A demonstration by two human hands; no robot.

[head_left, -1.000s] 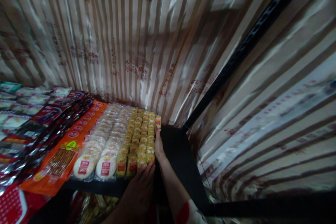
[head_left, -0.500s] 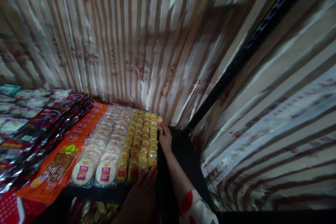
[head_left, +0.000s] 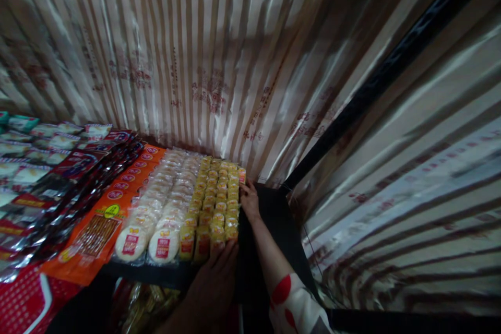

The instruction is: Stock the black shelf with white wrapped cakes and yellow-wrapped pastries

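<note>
Rows of small yellow-wrapped snack packets (head_left: 211,198) stand on a black shelf (head_left: 268,209). Against their front end rests my left hand (head_left: 217,274), its fingers stretched out and touching the nearest packets. My right hand (head_left: 249,199) is at the far right side of the rows, fingers apart, touching the outer row close to a packet with an orange-red label (head_left: 242,175). Neither hand is wrapped round a packet. Left of the yellow rows stand two rows of round white crackers (head_left: 163,242) in clear wrappers.
An orange pretzel bag (head_left: 94,235) lies beside the crackers, with dark red shiny bags (head_left: 90,167) further left. Striped plastic sheeting (head_left: 219,52) hangs behind, and a black post (head_left: 352,104) slants at the right. Below the shelf are gold-wrapped items (head_left: 146,305).
The view has shifted slightly, so the goods appear a little higher and further right. Both hands stay against the yellow packets; the right hand's fingers look slightly more spread.
</note>
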